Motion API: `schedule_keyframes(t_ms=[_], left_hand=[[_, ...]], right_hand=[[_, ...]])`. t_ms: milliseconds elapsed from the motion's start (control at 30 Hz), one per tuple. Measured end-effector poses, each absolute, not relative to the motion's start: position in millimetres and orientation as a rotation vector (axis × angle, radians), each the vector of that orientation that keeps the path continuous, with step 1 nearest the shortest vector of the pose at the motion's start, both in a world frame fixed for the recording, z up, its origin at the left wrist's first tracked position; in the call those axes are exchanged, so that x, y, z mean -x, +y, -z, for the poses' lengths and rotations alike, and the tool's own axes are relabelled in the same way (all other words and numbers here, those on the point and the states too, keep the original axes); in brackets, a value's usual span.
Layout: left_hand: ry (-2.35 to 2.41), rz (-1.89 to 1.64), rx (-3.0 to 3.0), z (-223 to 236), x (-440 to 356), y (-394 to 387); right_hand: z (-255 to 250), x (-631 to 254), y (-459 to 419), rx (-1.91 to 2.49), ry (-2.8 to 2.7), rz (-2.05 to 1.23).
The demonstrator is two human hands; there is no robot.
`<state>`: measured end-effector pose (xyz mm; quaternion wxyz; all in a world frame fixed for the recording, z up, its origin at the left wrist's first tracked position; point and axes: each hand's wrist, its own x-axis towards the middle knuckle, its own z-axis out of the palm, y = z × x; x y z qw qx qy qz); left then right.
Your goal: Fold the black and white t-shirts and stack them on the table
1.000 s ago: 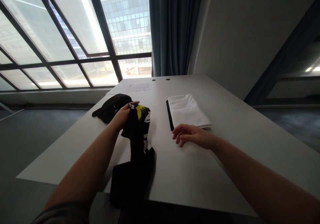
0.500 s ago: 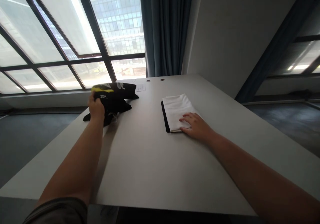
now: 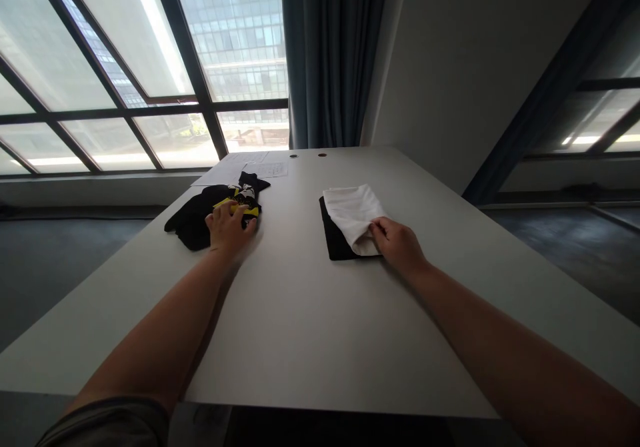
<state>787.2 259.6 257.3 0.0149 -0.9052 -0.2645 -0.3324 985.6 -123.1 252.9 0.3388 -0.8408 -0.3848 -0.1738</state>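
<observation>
My left hand (image 3: 230,229) rests on a black garment with a yellow and white print (image 3: 243,200), its fingers spread over the cloth. That garment lies crumpled on top of another black cloth piece (image 3: 189,217) at the table's left side. With thumb and fingers, my right hand (image 3: 400,242) pinches the near right corner of a folded white cloth (image 3: 350,210). The corner is bunched up and partly lifted. Under it lies a flat, folded black cloth (image 3: 337,242), which shows along the left and near edges.
Both piles lie on a white table (image 3: 300,320). Sheets of paper (image 3: 265,169) lie at its far left, near two round holes in the tabletop. Beyond stand a large window (image 3: 245,54) and a blue curtain (image 3: 335,60).
My left hand carried the printed black garment from the near table edge to the left pile and set it down. My right hand moved onto the white cloth and took its near corner.
</observation>
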Motion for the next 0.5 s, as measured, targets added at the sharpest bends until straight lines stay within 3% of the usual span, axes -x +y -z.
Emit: schedule_keyframes(t_ms=[300,500], left_hand=[[0.169,0.783,3.682,-249,-813,127],[-0.112,1.253,3.986,-238,-818,114]], right_hand=[[-303,-963,-72,1.784,-0.858,0.035],[-331,-936,-30,1.327,-0.977,-0.372]])
